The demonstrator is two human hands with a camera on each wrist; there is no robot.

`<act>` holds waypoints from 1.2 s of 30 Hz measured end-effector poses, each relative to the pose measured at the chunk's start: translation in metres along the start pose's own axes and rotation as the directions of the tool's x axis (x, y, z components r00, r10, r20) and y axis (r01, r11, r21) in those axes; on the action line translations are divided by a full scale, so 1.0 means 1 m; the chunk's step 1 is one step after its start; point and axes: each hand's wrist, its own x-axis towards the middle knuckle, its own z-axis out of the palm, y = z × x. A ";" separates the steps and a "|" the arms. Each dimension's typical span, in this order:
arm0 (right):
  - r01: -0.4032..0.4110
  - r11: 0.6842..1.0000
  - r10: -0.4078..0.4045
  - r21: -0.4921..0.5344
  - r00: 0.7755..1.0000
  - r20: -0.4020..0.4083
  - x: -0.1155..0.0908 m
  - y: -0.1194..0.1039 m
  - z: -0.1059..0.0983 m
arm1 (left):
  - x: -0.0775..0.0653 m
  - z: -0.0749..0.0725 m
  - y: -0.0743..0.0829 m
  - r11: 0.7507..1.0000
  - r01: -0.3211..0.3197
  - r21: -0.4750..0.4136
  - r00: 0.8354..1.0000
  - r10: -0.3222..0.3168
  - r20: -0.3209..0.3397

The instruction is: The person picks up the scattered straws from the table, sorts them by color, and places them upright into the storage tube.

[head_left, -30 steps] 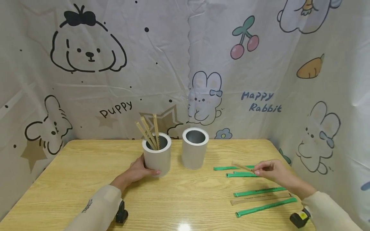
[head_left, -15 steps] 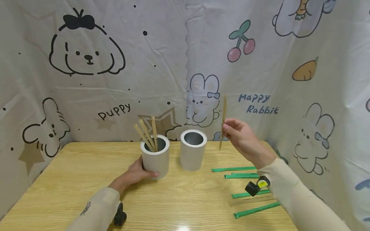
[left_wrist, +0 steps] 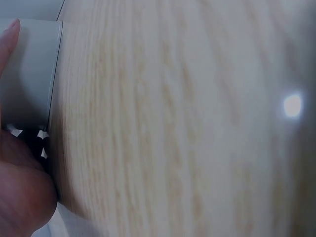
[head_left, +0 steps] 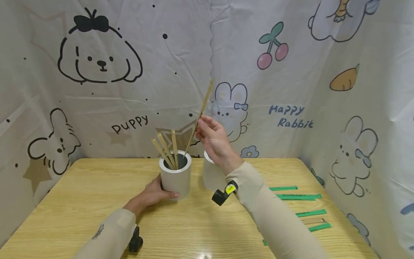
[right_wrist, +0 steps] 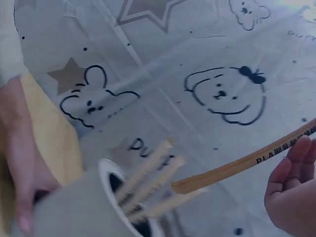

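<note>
My left hand [head_left: 153, 192] grips the lower side of a pale grey cylindrical container [head_left: 176, 183] with a white rim, its thumb across the front. Inside it lean several brown paper-wrapped straws [head_left: 163, 151], tops sticking out. My right hand [head_left: 215, 142] pinches another brown wrapped straw [head_left: 203, 104] around its middle, tilted, with the lower tip at the container's mouth. Dark lettering beginning "PLA" shows on this straw [right_wrist: 222, 173] in the right wrist view. The left wrist view has only part of the left hand [left_wrist: 24, 197] against the container [left_wrist: 29, 74].
A second matching container [head_left: 211, 174] stands to the right, partly hidden behind the right hand. Several green wrapped straws [head_left: 300, 197] and one brown straw [head_left: 313, 221] lie on the wooden table [head_left: 97, 183] at right, partly under the forearm. A printed curtain [head_left: 181, 54] hangs behind.
My right hand has lifted the brown straw off the table's right side and carried it left, turning it upright, to the left container. The left hand keeps its grip.
</note>
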 end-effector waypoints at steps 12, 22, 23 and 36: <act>-0.189 0.950 0.174 -0.247 0.981 -0.083 0.003 0.059 -0.002 | 0.001 0.001 -0.001 0.998 0.018 0.065 1.000 -0.017 -0.018; -0.215 0.850 0.226 -0.481 0.973 -0.036 -0.021 0.036 -0.040 | 0.001 -0.002 -0.001 0.998 0.006 0.067 1.000 -0.005 -0.015; -0.211 0.839 0.230 -0.501 0.973 -0.024 -0.025 0.033 -0.047 | 0.001 -0.002 -0.001 0.998 0.002 0.065 1.000 -0.001 -0.014; -0.156 0.646 0.272 -0.747 0.962 0.035 -0.071 -0.009 -0.138 | 0.001 -0.001 0.001 0.998 0.008 0.067 1.000 -0.009 0.009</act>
